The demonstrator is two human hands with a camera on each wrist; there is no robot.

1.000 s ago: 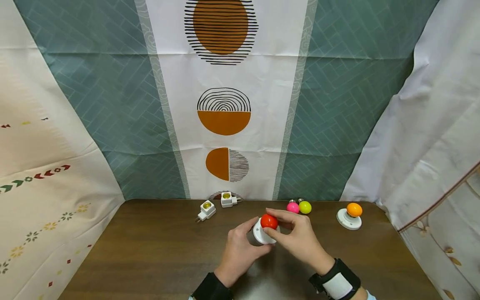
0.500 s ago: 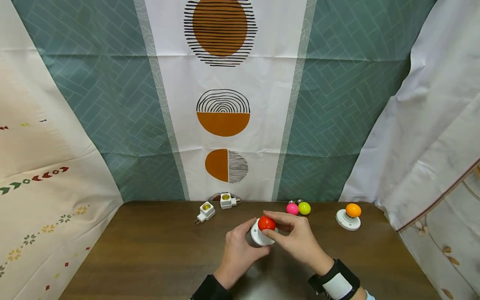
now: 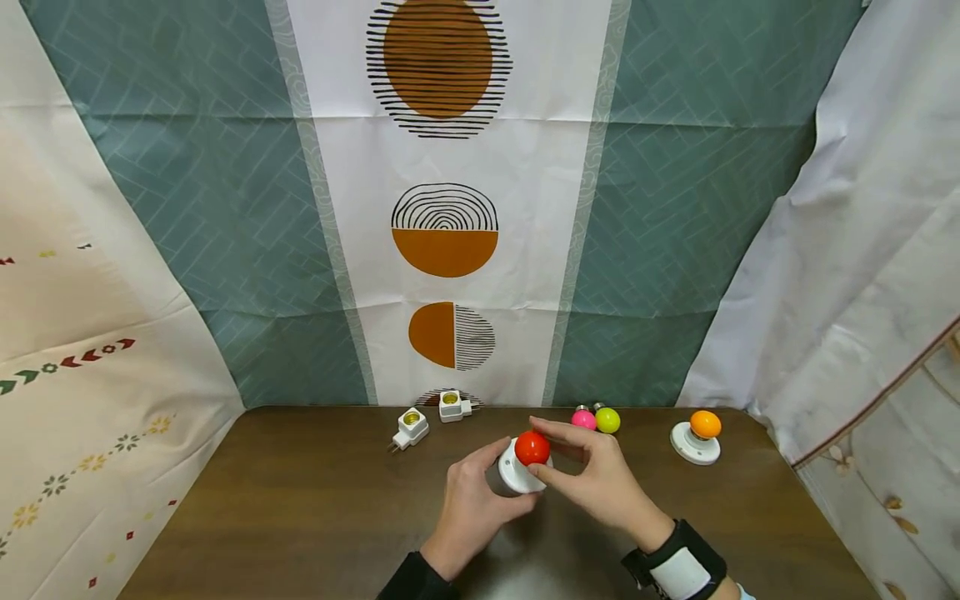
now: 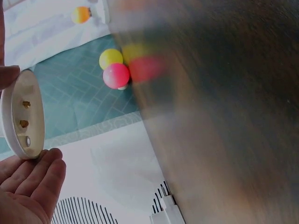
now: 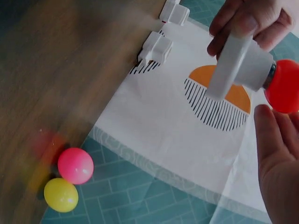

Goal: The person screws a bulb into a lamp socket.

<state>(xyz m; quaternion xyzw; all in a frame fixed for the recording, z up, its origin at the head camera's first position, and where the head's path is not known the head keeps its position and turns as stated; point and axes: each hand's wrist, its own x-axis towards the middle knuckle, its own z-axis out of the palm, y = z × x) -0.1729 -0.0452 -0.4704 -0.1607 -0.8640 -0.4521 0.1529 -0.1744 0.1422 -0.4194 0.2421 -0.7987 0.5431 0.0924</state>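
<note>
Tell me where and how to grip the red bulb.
I'd pinch the red bulb by its round globe, on opposite sides, coming from the end away from the white socket: the globe sits outside the socket, while the metal neck meets it.

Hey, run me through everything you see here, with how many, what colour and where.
Red bulb: one, red, at the held socket's mouth
Held socket: one, white, in left hand
Pink bulb: one, pink, back of table
Yellow bulb: one, yellow-green, beside pink bulb
Orange bulb: one, orange, on far-right socket
Far-right socket: one, white, on table
Plug sockets: two, white, back of table, left of centre
Table: one, brown, below everything
Cloths: green-white behind, cream left, white right
Left hand: one, gripping held socket
Right hand: one, pinching red bulb
Wristbands: two, black, one per wrist
</note>
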